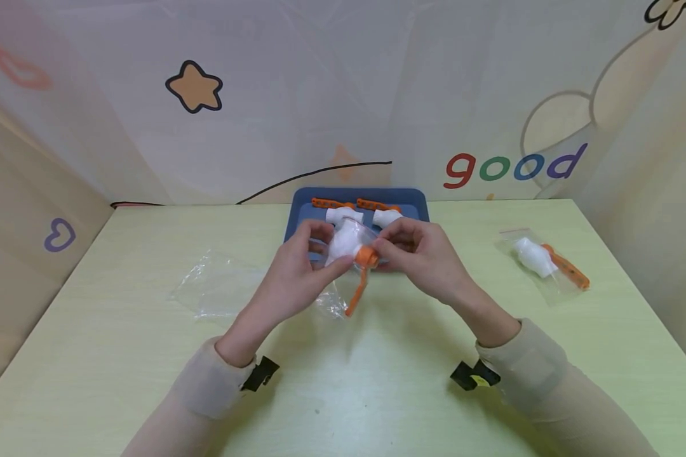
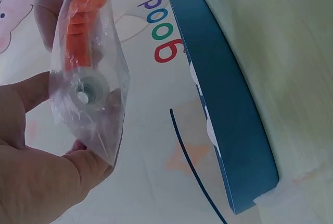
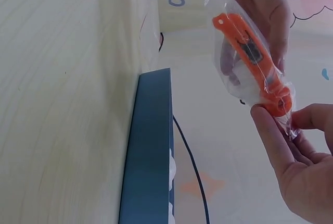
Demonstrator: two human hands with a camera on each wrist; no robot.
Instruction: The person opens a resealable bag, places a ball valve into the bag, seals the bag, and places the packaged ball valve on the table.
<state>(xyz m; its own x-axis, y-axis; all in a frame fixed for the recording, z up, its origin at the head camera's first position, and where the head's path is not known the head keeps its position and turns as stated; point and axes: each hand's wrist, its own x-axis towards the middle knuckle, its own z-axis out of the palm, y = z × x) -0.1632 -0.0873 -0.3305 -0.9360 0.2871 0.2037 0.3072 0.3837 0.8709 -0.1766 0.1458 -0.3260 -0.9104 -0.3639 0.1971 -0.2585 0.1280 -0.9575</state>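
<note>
Both hands hold a clear plastic bag in front of the tray, with a white ball valve inside. The valve's orange lever handle shows through the film and points down toward the table in the head view. My left hand grips the bag on its left side, thumb across the front. At the right, my right hand pinches the bag beside the orange handle's hub. In the right wrist view, the right thumb and fingers close on the bag's corner near that hub.
Behind the hands, a blue tray holds two white ball valves with orange handles. Another bagged valve lies at the table's right. A flat clear bag lies left of the hands. A printed curtain hangs behind the table.
</note>
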